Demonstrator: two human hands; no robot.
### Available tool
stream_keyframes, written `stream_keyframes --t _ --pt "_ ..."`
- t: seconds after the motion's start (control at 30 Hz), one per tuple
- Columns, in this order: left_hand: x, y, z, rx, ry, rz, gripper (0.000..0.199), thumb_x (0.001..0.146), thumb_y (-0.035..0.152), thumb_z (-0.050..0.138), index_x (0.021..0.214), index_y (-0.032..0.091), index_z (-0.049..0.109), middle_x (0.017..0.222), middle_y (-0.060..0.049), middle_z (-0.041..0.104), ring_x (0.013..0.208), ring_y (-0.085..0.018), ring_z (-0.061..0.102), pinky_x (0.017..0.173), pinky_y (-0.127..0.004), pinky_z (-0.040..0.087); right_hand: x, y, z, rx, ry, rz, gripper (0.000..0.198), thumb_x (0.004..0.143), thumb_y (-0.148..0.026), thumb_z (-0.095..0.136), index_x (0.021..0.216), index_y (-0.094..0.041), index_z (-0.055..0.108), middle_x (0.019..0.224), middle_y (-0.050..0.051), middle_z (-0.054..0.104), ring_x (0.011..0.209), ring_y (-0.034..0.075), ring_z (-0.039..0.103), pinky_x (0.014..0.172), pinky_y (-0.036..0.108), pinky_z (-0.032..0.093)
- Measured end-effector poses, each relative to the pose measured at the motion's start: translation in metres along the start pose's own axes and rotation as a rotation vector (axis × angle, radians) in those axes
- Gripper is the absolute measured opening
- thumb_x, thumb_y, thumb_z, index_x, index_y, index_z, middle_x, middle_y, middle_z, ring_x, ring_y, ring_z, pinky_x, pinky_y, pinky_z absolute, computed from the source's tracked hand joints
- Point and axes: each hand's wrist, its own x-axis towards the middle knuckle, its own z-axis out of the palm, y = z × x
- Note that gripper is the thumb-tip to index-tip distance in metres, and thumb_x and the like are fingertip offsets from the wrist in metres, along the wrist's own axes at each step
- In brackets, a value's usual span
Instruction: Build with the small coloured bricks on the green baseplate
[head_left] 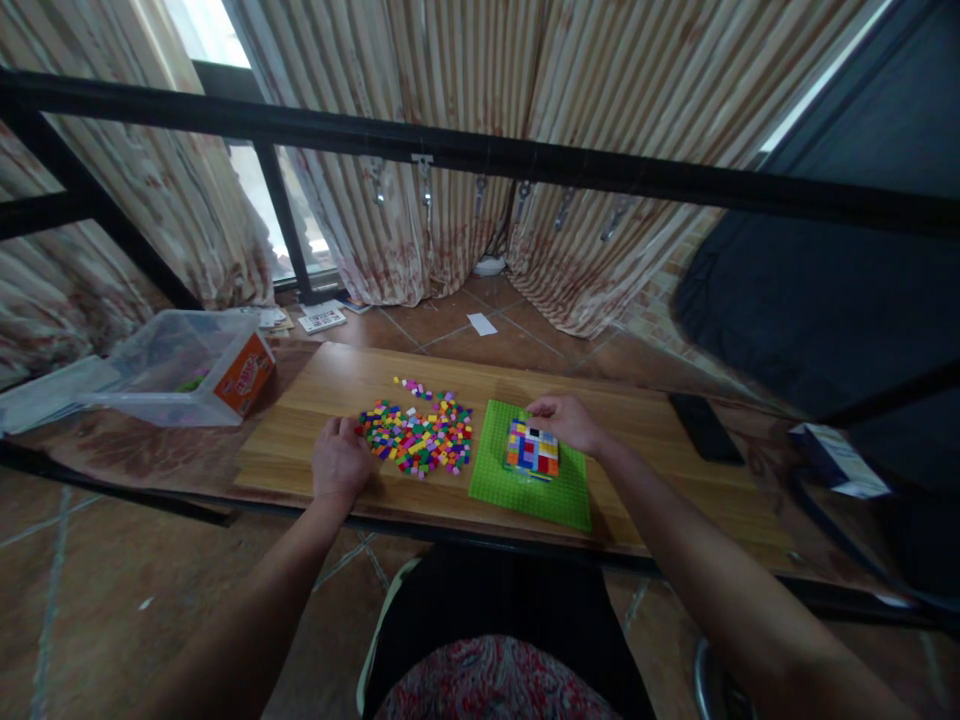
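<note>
My left hand (pixel 341 460) rests on the wooden board at the left edge of a pile of small coloured toy bricks (pixel 424 440). Its fingers are curled in, and whatever they may hold is hidden. Over on the right lies a green studded baseplate (pixel 491 480), bearing a squarish, multicoloured brick build (pixel 531 450). My right hand (pixel 566 422) reaches over the build's far right side, thumb and fingers pinched together at its top. Anything between those fingertips is too small to make out.
A clear plastic bin (pixel 172 370) with an orange label stands at the left. Right of the baseplate lies a black phone-like slab (pixel 705 428), with a blue and white box (pixel 840 460) beyond. A black metal bar (pixel 465 145) crosses before the curtains.
</note>
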Motion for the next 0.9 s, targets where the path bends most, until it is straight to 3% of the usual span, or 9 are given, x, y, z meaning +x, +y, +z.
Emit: stream_keyframes --t 0.23,0.47,0.9 --pt "0.0 0.0 0.0 -0.002 -0.003 0.003 0.018 0.081 0.015 0.043 0.087 0.015 0.06 0.09 -0.012 0.059 0.086 -0.025 0.057 0.077 -0.036 0.045 -0.003 -0.003 0.012 -0.039 0.038 0.027 0.015 0.065 -0.024 0.072 0.079 -0.019 0.074 0.074 0.003 0.073 0.065 0.016 0.065 0.061 0.027 0.048" --pt "-0.001 -0.001 0.001 -0.032 -0.005 -0.005 0.018 0.081 0.015 0.044 0.089 0.015 0.061 0.091 -0.012 0.059 0.088 -0.025 0.056 0.077 -0.035 0.044 0.0 -0.008 0.008 -0.046 -0.014 0.056 0.012 0.064 -0.024 0.073 0.075 -0.019 0.074 0.07 0.002 0.073 0.063 0.016 0.064 0.057 0.025 0.046" --pt "-0.002 0.0 0.001 0.021 0.003 0.009 0.018 0.081 0.015 0.045 0.089 0.015 0.061 0.09 -0.011 0.06 0.087 -0.025 0.057 0.076 -0.034 0.045 0.011 -0.027 -0.001 -0.38 -0.147 0.082 0.015 0.064 -0.028 0.075 0.073 -0.016 0.076 0.068 0.003 0.073 0.06 0.014 0.062 0.053 0.022 0.039"
